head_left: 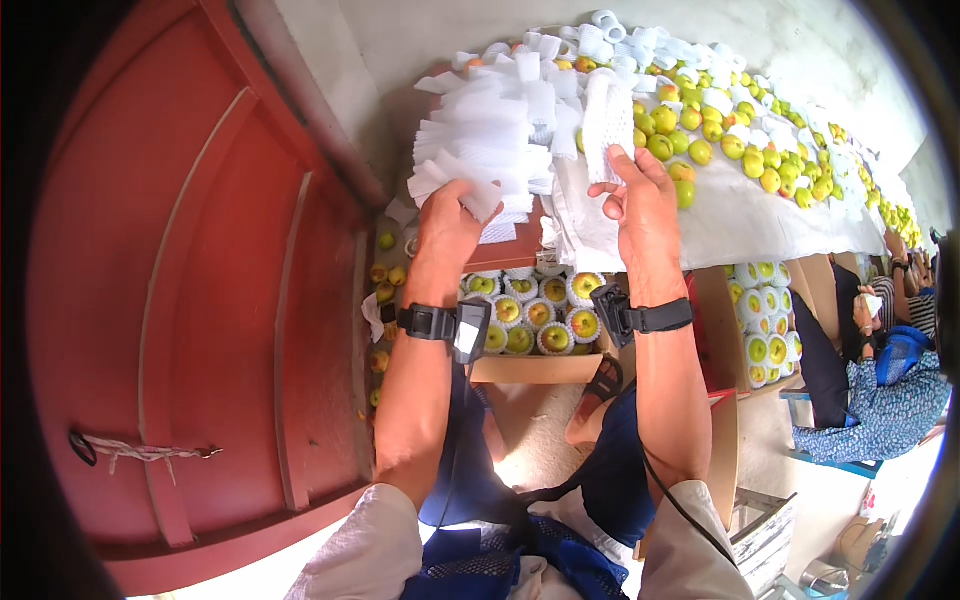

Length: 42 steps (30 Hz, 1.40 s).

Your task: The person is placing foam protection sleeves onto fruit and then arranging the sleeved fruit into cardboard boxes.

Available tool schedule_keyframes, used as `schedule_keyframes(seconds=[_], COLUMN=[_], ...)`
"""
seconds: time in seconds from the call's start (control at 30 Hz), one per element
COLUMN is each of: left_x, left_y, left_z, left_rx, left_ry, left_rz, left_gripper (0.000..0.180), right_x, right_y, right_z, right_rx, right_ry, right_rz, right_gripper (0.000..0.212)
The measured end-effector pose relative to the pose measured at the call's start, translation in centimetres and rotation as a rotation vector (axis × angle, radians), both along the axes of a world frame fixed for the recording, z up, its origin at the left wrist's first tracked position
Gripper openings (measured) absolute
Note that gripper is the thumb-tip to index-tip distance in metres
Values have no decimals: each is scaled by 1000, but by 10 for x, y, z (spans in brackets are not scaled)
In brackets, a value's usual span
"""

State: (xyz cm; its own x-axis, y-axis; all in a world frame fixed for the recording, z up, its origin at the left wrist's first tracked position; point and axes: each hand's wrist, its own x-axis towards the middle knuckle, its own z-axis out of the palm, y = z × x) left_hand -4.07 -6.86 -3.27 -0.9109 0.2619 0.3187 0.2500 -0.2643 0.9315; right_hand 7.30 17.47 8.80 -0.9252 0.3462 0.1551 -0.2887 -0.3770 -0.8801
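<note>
My left hand (450, 222) is closed on a flat white foam net sleeve (484, 200), at the near edge of a large pile of the same sleeves (475, 130). Over the cloth to its right, my right hand (645, 198) pinches the lower end of a long white foam net (606, 110) between thumb and fingers. Its fingers partly cover the net's end. Loose yellow-green apples (661, 147) lie just beyond my right hand. Below both hands stands an open cardboard box (540, 370) of apples in white foam nets (538, 315).
A pale cloth (760, 225) covers the table, with many apples and foam nets toward the wall. A red door (200, 300) is close on the left. More apples (380, 273) lie beside it. Another packed box (722, 320) and a seated person (880, 400) are at the right.
</note>
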Motion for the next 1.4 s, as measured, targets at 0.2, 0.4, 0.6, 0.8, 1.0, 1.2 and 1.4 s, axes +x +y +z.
schedule_keyframes(seconds=[0.2,0.4,0.6,0.8,1.0,1.2,1.4], left_x=[-18,-42,-33,-16,57,54,53], left_y=[48,69,69,86,135,139,136], left_z=[72,108,103,106,121,99,75], left_rx=[348,207,-359,-20,-195,277,335], left_ry=[-393,-617,-279,-488,-117,-285,-409], left_rz=[69,202,294,385,13,-215,-186], left_gripper=[47,53,67,66,56,35,33], right_x=[3,3,4,0,-12,10,-5], right_y=[22,34,44,49,54,62,81], right_z=[-2,-6,-8,-13,-32,-17,-44], right_rx=[-53,-52,-18,21,198,394,182], right_ry=[-9,-57,-57,-89,62,-191,-236], right_rz=[-8,-24,-14,-1,-37,182,102], right_gripper=[19,21,21,19,23,26,34])
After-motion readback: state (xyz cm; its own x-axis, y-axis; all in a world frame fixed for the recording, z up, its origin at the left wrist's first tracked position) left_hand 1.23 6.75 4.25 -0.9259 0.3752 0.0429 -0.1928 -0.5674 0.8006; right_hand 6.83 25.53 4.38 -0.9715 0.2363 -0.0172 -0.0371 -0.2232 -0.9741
